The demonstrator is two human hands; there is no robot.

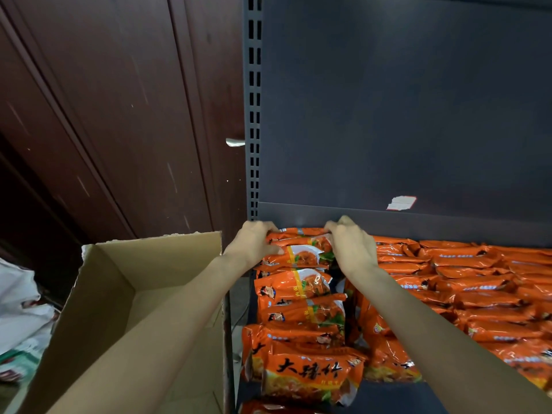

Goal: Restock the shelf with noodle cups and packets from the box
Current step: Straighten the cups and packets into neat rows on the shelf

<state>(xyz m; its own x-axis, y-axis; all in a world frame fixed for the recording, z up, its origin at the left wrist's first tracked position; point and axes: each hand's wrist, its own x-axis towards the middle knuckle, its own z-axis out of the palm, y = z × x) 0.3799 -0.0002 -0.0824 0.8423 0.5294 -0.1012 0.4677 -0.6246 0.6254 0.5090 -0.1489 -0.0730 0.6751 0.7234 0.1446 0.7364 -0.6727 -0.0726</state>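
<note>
Judging from the nearest things first, the cardboard box [131,297] beside the shelf [388,225] shows only bare inner walls where visible — its floor is hidden behind the left forearm, so what remains is uncertain. The shelf is already packed with orange noodle packets [301,286], long axes running left to right. At the back of the left column, the left hand [254,245] and right hand [352,246] curl their fingers round the ends of the rearmost packet [300,253] — seating it. No cups show.
</note>
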